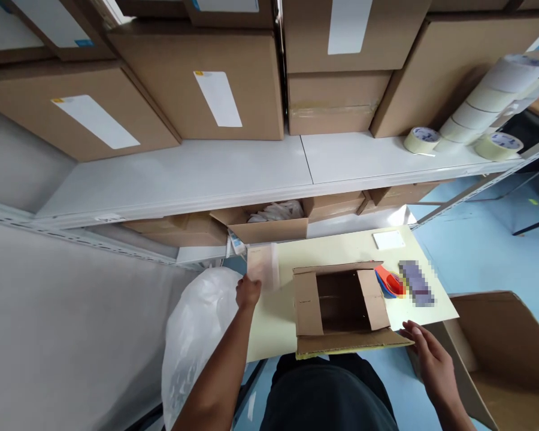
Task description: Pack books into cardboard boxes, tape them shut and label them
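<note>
My left hand (248, 292) is closed on the lower edge of a flat, translucent plastic bag (264, 263) at the table's left edge. An open cardboard box (308, 305) stands on the pale yellow table (269, 335) in front of my body, its flaps folded outward and its visible inside dark. My right hand (433, 359) is beside the corner of the box's near flap, fingers stretched out and holding nothing; whether they touch the flap I cannot tell. Just right of the box lie red, blue and yellow plastic pieces (390, 282), partly hidden by a flap.
A white card (388, 240) and a blurred-out dark item (415, 283) lie at the table's right. A large open carton (512, 347) stands on the floor at right, a white plastic sack (197, 335) at left. Ahead, a shelf (197, 170) holds cartons and tape rolls (471, 114).
</note>
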A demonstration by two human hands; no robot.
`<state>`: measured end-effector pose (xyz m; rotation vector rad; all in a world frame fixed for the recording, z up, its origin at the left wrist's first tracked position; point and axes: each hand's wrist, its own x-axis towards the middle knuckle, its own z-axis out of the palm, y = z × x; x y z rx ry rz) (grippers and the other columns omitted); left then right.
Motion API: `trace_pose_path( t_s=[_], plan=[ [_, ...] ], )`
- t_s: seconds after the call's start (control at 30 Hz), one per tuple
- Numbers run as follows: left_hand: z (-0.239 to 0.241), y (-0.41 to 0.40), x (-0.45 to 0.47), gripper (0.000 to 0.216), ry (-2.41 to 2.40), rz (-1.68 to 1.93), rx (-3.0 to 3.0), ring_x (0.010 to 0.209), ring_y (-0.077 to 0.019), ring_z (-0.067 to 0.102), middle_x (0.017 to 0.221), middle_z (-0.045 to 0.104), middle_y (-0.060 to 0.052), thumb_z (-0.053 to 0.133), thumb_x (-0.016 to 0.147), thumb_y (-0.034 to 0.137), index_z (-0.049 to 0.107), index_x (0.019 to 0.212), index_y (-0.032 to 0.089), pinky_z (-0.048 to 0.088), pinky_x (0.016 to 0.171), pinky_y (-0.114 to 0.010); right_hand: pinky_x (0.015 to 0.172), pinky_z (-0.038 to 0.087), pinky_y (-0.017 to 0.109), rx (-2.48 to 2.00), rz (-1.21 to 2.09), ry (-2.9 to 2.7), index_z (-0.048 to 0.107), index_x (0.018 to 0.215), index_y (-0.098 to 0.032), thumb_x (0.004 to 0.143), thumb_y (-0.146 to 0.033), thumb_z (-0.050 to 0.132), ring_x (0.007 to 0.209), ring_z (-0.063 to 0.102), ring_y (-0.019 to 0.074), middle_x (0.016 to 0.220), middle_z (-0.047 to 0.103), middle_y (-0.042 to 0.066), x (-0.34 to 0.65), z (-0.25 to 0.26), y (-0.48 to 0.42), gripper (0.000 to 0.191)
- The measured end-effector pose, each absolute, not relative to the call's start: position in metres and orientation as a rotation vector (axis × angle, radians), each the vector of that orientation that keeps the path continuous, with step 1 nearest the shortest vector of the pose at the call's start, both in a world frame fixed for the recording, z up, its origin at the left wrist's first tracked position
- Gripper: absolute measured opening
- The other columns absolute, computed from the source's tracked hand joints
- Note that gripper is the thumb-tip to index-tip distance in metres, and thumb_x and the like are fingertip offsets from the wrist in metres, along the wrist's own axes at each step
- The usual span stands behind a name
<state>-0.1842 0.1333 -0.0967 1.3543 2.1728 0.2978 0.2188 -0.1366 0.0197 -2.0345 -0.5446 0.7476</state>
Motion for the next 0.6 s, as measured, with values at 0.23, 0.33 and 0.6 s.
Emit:
trace_pose_path(
  t_s=[0.23,0.33,0.6],
  plan=[
    [-0.098,0.136,-0.187,0.066,2.238,0.259,1.253,0.127,-0.0414,0.056,0.135,0.055,-0.029,0.068,0.079,0.034,0.047,0.137,0.009,0.047,0.096,-0.046,0.108,0.049,0.056,-2.002,0.440,-0.628,0.074,0.113,-0.020,0.087,-0.058,0.064,0.112,0.070,0.0351,0.106,0.079,0.012,0.177,0.104,-0.124,0.047],
    [-0.098,0.141,-0.194,0.068,2.215,0.275,1.155,0.118,-0.0389,0.063,0.134,0.057,-0.027,0.073,0.075,0.036,0.049,0.133,0.010,0.049,0.092,-0.043,0.099,0.057,0.048,-1.851,0.573,-0.892,0.074,0.110,-0.023,0.089,-0.055,0.063,0.105,0.073,0.0316,0.106,0.078,0.011,0.141,0.131,-0.099,0.040],
    [-0.103,0.129,-0.203,0.052,2.030,0.529,1.008,0.109,-0.0356,0.068,0.109,0.071,-0.016,0.073,0.069,0.023,0.056,0.118,0.017,0.050,0.088,-0.040,0.088,0.059,0.034,-1.433,1.166,-1.755,0.071,0.114,-0.024,0.096,-0.039,0.053,0.100,0.070,0.0230,0.112,0.073,0.010,0.037,0.140,-0.018,0.030]
  ],
)
